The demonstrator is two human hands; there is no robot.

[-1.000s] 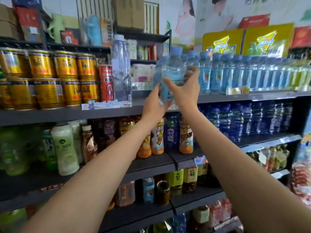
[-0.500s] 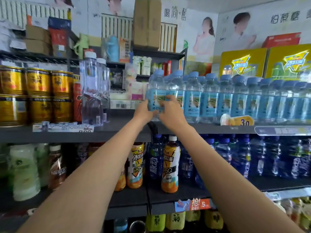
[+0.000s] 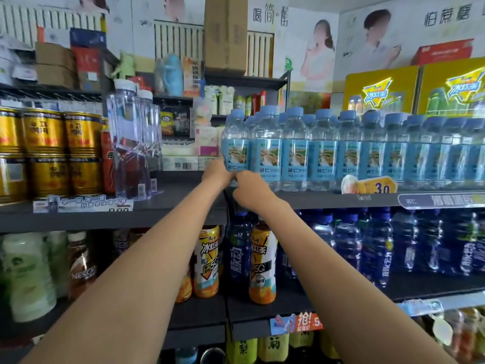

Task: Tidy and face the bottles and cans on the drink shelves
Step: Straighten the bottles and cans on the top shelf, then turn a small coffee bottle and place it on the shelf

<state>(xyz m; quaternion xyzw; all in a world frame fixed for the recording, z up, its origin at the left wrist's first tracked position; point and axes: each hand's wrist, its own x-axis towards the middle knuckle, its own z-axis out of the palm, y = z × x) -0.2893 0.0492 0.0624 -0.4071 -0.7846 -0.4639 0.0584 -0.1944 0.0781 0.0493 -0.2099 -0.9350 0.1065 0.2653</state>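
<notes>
A clear water bottle [image 3: 236, 143] with a blue cap and light blue label stands at the left end of a long row of like bottles [image 3: 367, 153] on the upper shelf [image 3: 315, 199]. Its label faces me. My left hand [image 3: 216, 173] grips its lower left side. My right hand [image 3: 249, 183] grips its base from the front right; the bottom of the bottle is hidden behind both hands.
Two tall clear bottles [image 3: 131, 143] and stacked gold cans [image 3: 49, 153] stand to the left on the same shelf level. Dark blue bottles [image 3: 380, 245] and iced tea bottles [image 3: 262, 261] fill the shelf below. A yellow price tag [image 3: 375, 186] hangs at the shelf edge.
The bottle was held up in the air in front of the row; it now stands on the shelf at the row's left end, and both hands have slid down to its base.
</notes>
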